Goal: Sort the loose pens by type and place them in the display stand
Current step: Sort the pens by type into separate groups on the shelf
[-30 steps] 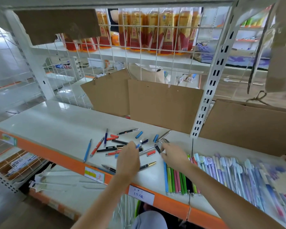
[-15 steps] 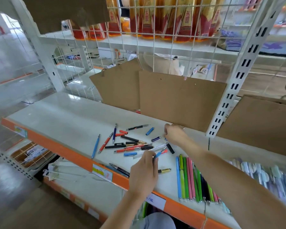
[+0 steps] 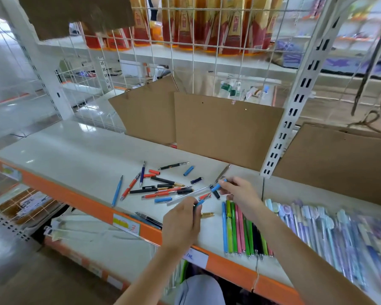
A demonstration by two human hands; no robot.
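Mostly unsorted: loose pens [image 3: 163, 186] and caps lie scattered mid-shelf [image 3: 75, 150], while a tidy row [image 3: 240, 227] sits near right. Left hand [image 3: 180, 223] grips a blue pen [image 3: 200, 202]; right hand [image 3: 240, 192] pinches a blue cap [image 3: 216, 187].

head cam | forward-down | close over shelf [image 3: 79, 155] | right edge seemingly blurred

Brown cardboard sheets [image 3: 227, 126] lean against the wire grid [image 3: 207, 51].
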